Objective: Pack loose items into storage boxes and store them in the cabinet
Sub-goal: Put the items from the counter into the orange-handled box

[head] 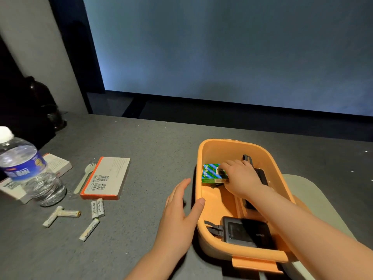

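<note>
Grey speckled tabletop (141,150) fills the lower half of the head view; behind it stands a large dim blue screen (222,47) above a dark ledge.

An orange box (205,158) sits on the table at right, with a pale lid (314,199) partly under its far-right side. Inside the box, near the front wall, lies a dark power bank (248,233) with a short strap. Further back lies a slim black device (262,176), partly hidden by the right forearm.

The right hand (240,176) reaches into the box and grips a green packet (212,173), fingers curled over its right end. The packet is inside the box against the left wall; whether it rests on the floor of the box cannot be told.

The left hand (179,211) is outside the box, fingers straight and relaxed, thumb touching the box's left rim. It holds nothing.

Loose items remain on the table at left:
- five white batteries (94,211), scattered in front of a flat carton;
- the flat carton (107,178), orange-edged, label up;
- a pale plastic fork (84,176) just beside the carton's left edge;
- a clear water bottle (26,168), white cap, blue label;
- a white carton (58,162) behind the bottle.
</note>
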`<move>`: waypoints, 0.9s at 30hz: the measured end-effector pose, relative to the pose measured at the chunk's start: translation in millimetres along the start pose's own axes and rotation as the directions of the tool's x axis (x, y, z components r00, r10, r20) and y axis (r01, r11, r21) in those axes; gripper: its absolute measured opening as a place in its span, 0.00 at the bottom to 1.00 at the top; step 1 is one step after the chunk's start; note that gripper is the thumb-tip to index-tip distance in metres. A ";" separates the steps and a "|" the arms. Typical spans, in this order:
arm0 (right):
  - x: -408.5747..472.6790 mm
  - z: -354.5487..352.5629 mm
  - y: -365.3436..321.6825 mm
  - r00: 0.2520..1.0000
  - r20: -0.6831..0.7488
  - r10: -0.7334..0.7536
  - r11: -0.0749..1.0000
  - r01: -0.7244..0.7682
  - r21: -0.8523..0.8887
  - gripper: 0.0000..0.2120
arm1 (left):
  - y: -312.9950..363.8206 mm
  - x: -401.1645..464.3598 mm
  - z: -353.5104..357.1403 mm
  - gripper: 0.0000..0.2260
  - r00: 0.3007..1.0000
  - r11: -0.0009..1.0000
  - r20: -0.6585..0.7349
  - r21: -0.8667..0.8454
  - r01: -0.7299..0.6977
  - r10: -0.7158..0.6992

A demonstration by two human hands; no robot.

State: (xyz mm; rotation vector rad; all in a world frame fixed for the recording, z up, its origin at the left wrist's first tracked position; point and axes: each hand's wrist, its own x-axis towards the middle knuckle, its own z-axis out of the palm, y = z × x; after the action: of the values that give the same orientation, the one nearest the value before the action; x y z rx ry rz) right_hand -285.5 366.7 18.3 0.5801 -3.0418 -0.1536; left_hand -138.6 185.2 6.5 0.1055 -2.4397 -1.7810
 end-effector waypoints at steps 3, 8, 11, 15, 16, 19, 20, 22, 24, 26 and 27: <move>-7.6 1.6 -4.1 1.000 0.003 0.010 1.000 -0.010 0.005 0.22 | -7.9 -7.5 -16.8 0.20 0.997 1.000 -0.080 0.007 0.009 -0.009; -19.7 -27.1 -17.9 0.994 -0.069 0.088 0.991 -0.081 0.108 0.22 | -32.1 -23.9 -56.7 0.20 0.972 0.997 -0.225 0.011 0.072 -0.067; -35.7 -53.8 -44.1 0.939 -0.222 0.262 0.829 -0.101 0.550 0.16 | -54.7 -35.9 -87.6 0.18 0.939 0.992 -0.320 0.002 0.129 -0.121; -75.2 -74.5 -139.9 0.749 -0.579 0.322 0.609 0.305 0.733 0.14 | -83.9 -57.1 -118.2 0.16 0.890 0.982 -0.430 0.037 0.184 -0.150; -79.7 -68.2 -165.7 0.750 -0.610 0.256 0.595 0.376 0.711 0.13 | -89.3 -61.1 -123.7 0.17 0.887 0.981 -0.443 0.066 0.180 -0.132; -75.0 -26.6 -225.7 0.915 -0.404 -0.011 0.575 0.336 0.746 0.14 | -101.4 -66.2 -141.6 0.20 0.885 0.970 -0.463 0.187 0.153 -0.050; -70.2 -11.7 -239.4 0.963 -0.259 -0.081 0.575 0.257 0.776 0.16 | -104.4 -65.7 -148.2 0.21 0.886 0.962 -0.463 0.233 0.146 -0.023; -59.0 12.9 -257.5 0.982 -0.069 -0.177 0.626 0.167 0.762 0.19 | -108.3 -62.8 -162.1 0.21 0.892 0.942 -0.453 0.305 0.139 0.015; -44.0 23.4 -270.0 0.965 -0.018 -0.261 0.697 0.201 0.688 0.22 | -111.5 -57.2 -175.3 0.18 0.892 0.920 -0.450 0.365 0.145 0.038; -26.6 23.5 -280.0 0.949 -0.012 -0.316 0.745 0.256 0.616 0.25 | -113.8 -48.2 -187.0 0.15 0.891 0.893 -0.452 0.418 0.169 0.042; -18.0 22.2 -284.3 0.944 -0.012 -0.330 0.769 0.276 0.577 0.25 | -114.0 -42.5 -191.9 0.15 0.895 0.875 -0.444 0.450 0.176 0.048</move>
State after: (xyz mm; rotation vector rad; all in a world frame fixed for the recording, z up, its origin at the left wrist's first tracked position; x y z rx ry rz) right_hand -166.3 112.4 -34.0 1.1255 -3.0228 0.7845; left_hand -71.7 -25.3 -46.6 0.5794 -2.4726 -0.9697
